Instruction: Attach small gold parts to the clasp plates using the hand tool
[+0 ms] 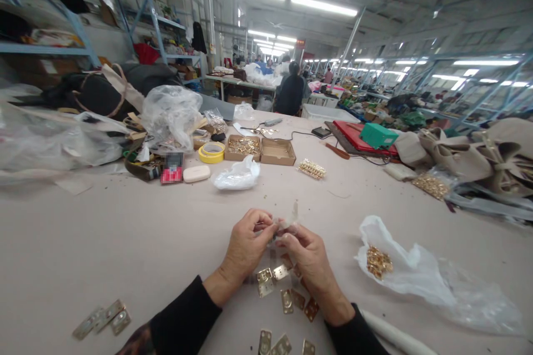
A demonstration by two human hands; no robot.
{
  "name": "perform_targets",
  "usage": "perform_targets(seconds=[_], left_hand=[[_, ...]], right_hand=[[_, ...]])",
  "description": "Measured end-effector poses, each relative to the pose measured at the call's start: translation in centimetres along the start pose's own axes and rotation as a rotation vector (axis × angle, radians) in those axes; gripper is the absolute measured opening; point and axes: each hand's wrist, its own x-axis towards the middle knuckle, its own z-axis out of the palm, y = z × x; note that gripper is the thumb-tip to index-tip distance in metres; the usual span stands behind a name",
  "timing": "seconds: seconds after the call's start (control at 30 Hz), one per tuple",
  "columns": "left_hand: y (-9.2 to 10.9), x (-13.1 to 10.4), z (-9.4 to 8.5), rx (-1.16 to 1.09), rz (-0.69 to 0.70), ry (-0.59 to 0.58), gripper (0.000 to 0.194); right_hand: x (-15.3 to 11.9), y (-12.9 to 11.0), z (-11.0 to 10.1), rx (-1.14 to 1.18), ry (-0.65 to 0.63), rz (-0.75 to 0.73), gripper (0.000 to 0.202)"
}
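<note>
My left hand (247, 241) and my right hand (310, 260) meet over the middle of the table, fingertips pinched close together. Between them is a small piece of thin, whitish translucent film (295, 212), its tip sticking up past my right fingers. Whether a metal piece is also inside the pinch is hidden by the fingers. Just below my hands lie several gold-coloured metal plates (265, 282) with holes and raised shapes. More such plates (281, 345) lie nearer the front edge, and a small group of plates (104, 317) rests to the left.
To the right, an opened white plastic bag (428, 277) holds small gold parts (378, 262). Farther back stand two cardboard boxes (278, 160), yellow tape (211, 153), a crumpled white bag (237, 175) and gold pieces (311, 169). Beige bags (458, 155) crowd the right; a person (291, 91) sits beyond.
</note>
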Motion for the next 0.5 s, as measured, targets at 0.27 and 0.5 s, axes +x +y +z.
perform_targets(seconds=[0.27,0.5], left_hand=[[0.23,0.49,-0.46,-0.113,-0.049,-0.089,0.016],[0.15,0.3,-0.18,-0.104,-0.058,-0.093,0.009]], right_hand=[[0.43,-0.09,-0.55,0.27,0.054,0.138,0.047],[0.18,0.43,-0.33,0.058,0.114,0.046,0.052]])
